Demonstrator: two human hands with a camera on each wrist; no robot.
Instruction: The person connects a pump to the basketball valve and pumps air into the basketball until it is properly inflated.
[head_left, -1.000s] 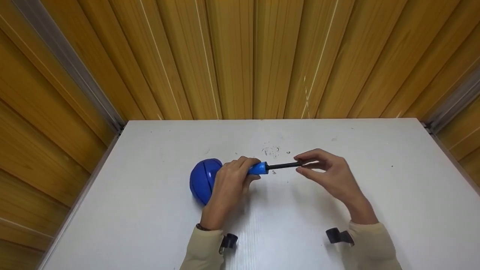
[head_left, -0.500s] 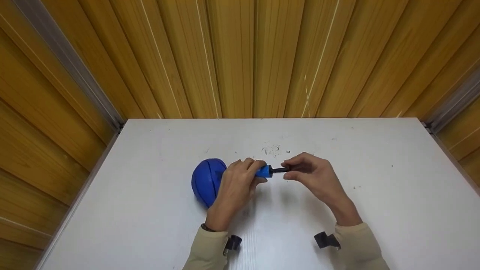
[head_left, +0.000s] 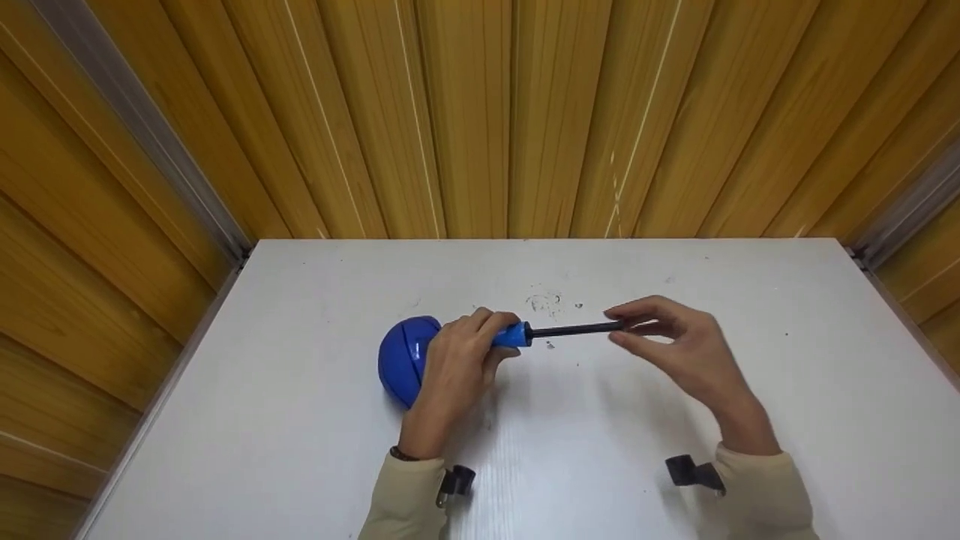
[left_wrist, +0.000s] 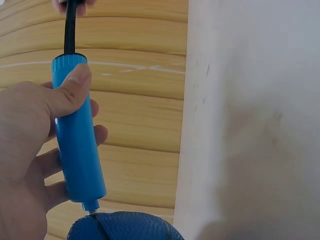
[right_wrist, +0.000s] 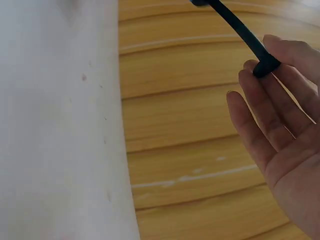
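My left hand (head_left: 457,364) grips the blue barrel of a small hand air pump (left_wrist: 79,150), thumb along its upper end. A metal needle at the pump's tip goes into a blue ball (head_left: 399,361), which sits to the left and partly behind that hand. Out of the barrel's other end runs a long black rod (head_left: 576,329). My right hand (head_left: 679,346) pinches the black T-shaped handle (right_wrist: 266,66) at the rod's end between thumb and fingers. In the left wrist view the ball's textured top shows just below the needle.
A white table (head_left: 300,465) with small dark marks lies under both hands. Wood-patterned panels (head_left: 465,120) rise behind it and at the sides, with metal posts at the back corners. Black mounts (head_left: 456,480) are strapped to both sleeves.
The right hand first pushed the rod leftward into the barrel, then drew it back out to the right, farther than at first. The left hand and ball shifted slightly right, then back left.
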